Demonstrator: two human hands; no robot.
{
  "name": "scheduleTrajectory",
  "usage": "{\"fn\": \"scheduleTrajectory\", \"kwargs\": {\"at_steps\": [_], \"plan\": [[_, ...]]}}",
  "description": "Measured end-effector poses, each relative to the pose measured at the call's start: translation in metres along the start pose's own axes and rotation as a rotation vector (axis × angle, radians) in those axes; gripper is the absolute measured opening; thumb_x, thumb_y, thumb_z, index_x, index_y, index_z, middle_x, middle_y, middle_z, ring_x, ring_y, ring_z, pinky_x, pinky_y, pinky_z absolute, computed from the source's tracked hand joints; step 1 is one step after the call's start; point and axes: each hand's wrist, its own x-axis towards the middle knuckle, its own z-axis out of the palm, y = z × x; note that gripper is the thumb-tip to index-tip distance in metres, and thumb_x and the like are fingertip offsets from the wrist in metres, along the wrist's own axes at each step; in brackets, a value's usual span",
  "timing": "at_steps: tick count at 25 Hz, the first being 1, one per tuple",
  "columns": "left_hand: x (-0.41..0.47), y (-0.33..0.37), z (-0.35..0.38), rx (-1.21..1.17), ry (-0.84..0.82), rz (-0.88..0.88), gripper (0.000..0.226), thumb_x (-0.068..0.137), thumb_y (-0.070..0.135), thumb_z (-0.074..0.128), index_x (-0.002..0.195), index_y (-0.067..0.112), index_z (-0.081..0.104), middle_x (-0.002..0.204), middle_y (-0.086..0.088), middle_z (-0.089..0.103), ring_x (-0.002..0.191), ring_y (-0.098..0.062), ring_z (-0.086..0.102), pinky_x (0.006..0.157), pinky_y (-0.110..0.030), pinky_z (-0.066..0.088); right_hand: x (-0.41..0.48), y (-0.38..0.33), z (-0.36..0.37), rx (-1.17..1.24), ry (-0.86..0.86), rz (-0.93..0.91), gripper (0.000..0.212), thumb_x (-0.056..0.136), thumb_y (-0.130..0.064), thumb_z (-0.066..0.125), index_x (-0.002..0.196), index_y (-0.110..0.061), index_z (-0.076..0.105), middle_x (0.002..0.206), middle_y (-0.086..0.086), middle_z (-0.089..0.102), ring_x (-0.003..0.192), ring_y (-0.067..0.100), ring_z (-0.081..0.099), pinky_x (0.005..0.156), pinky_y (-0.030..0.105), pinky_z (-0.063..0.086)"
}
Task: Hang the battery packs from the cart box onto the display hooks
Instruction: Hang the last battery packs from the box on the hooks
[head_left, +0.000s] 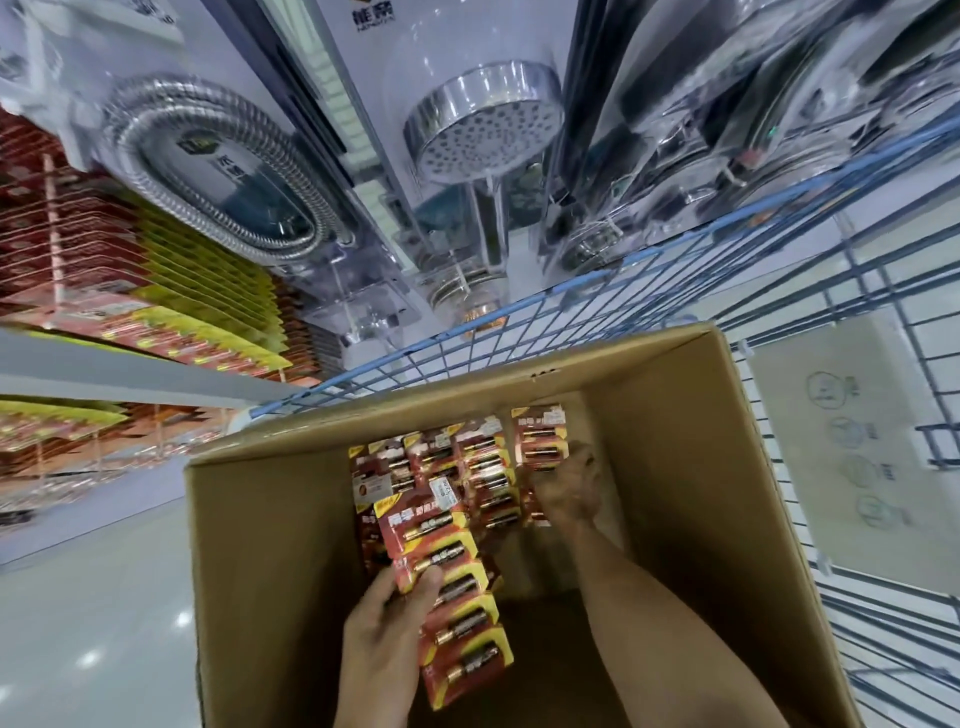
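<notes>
An open cardboard box (691, 467) sits in a blue wire cart (779, 249). My left hand (387, 623) grips a strip of red and yellow battery packs (452, 587) over the box, thumb on its front. Deeper inside, my right hand (569, 488) closes its fingers on one of several battery packs (537, 441) lying along the far wall. More packs (410, 467) lie beside it. Red and yellow battery packs hang in rows on the display hooks (171, 291) at the left.
Packaged shower heads (483, 119) and a coiled metal hose (218, 166) hang on the display straight ahead, above the cart. A grey shelf edge (130, 369) divides the hook rows on the left. The glossy floor (93, 623) lies at the lower left.
</notes>
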Motion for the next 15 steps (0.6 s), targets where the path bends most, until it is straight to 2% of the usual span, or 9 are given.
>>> {"fn": "scheduleTrajectory", "kwargs": {"at_steps": [2, 4, 6, 7, 8, 10, 11, 13, 15], "plan": [[0.002, -0.003, -0.005, -0.01, 0.001, -0.001, 0.039, 0.083, 0.025, 0.08, 0.12, 0.025, 0.069, 0.102, -0.006, 0.08, 0.088, -0.028, 0.079, 0.089, -0.054, 0.059, -0.002, 0.007, -0.002, 0.123, -0.03, -0.038, 0.051, 0.079, -0.037, 0.083, 0.121, -0.021, 0.06, 0.12, 0.006, 0.061, 0.115, 0.03, 0.061, 0.085, 0.032, 0.047], [-0.007, -0.002, -0.008, -0.024, -0.012, -0.008, 0.047, 0.083, 0.025, 0.08, 0.128, 0.026, 0.065, 0.108, -0.007, 0.079, 0.091, -0.03, 0.079, 0.089, -0.055, 0.059, -0.015, 0.013, -0.012, 0.188, -0.098, -0.1, 0.024, 0.088, -0.024, 0.074, 0.11, -0.025, 0.066, 0.106, -0.001, 0.067, 0.109, 0.026, 0.065, 0.084, 0.03, 0.048], [-0.023, 0.003, -0.01, -0.041, -0.06, 0.026, 0.041, 0.088, 0.021, 0.076, 0.128, 0.025, 0.065, 0.106, -0.007, 0.079, 0.091, -0.03, 0.079, 0.086, -0.053, 0.06, -0.036, 0.019, -0.029, 0.269, -0.188, -0.105, 0.026, 0.093, -0.018, 0.065, 0.119, -0.023, 0.065, 0.109, -0.002, 0.068, 0.11, 0.022, 0.063, 0.09, 0.032, 0.048], [-0.032, 0.006, -0.013, -0.038, -0.087, 0.041, 0.039, 0.09, 0.022, 0.074, 0.128, 0.025, 0.064, 0.106, -0.007, 0.079, 0.093, -0.03, 0.078, 0.085, -0.052, 0.06, -0.053, 0.019, -0.043, 0.347, -0.222, -0.069, 0.027, 0.094, -0.019, 0.066, 0.12, -0.023, 0.065, 0.108, -0.003, 0.068, 0.109, 0.02, 0.062, 0.093, 0.032, 0.046], [-0.041, 0.009, -0.016, -0.034, -0.117, 0.055, 0.037, 0.092, 0.022, 0.071, 0.129, 0.024, 0.064, 0.108, -0.007, 0.079, 0.094, -0.03, 0.078, 0.084, -0.051, 0.06, -0.069, 0.022, -0.056, 0.434, -0.258, -0.051, 0.026, 0.092, -0.023, 0.071, 0.117, -0.025, 0.065, 0.108, -0.005, 0.069, 0.108, 0.018, 0.062, 0.097, 0.035, 0.046], [-0.063, 0.018, -0.023, -0.033, -0.168, 0.082, 0.036, 0.094, 0.023, 0.069, 0.13, 0.023, 0.064, 0.11, -0.008, 0.079, 0.096, -0.031, 0.078, 0.084, -0.05, 0.06, -0.111, 0.022, -0.09, 0.585, -0.313, -0.062, 0.038, 0.083, -0.032, 0.081, 0.117, -0.033, 0.065, 0.111, -0.004, 0.074, 0.109, 0.022, 0.069, 0.103, 0.048, 0.05], [-0.073, 0.024, -0.027, -0.034, -0.18, 0.097, 0.037, 0.093, 0.024, 0.07, 0.13, 0.022, 0.064, 0.109, -0.009, 0.079, 0.096, -0.031, 0.078, 0.085, -0.05, 0.06, -0.136, 0.019, -0.11, 0.665, -0.347, -0.104, 0.042, 0.082, -0.032, 0.083, 0.12, -0.035, 0.063, 0.111, -0.003, 0.076, 0.106, 0.024, 0.072, 0.099, 0.051, 0.053], [-0.092, 0.044, -0.033, -0.032, -0.18, 0.138, 0.042, 0.087, 0.028, 0.073, 0.128, 0.021, 0.066, 0.107, -0.008, 0.08, 0.093, -0.03, 0.078, 0.089, -0.051, 0.059, -0.183, 0.011, -0.148, 0.825, -0.43, -0.176, 0.041, 0.088, -0.024, 0.079, 0.124, -0.031, 0.061, 0.11, 0.001, 0.078, 0.1, 0.025, 0.075, 0.089, 0.046, 0.059], [-0.106, 0.061, -0.045, -0.033, -0.202, 0.204, 0.032, 0.091, 0.027, 0.07, 0.123, 0.022, 0.068, 0.103, -0.007, 0.08, 0.089, -0.029, 0.079, 0.085, -0.048, 0.059, -0.227, 0.004, -0.178, 0.887, -0.486, -0.259, 0.039, 0.09, -0.018, 0.074, 0.126, -0.028, 0.061, 0.11, 0.005, 0.077, 0.101, 0.028, 0.075, 0.088, 0.047, 0.059]]}}
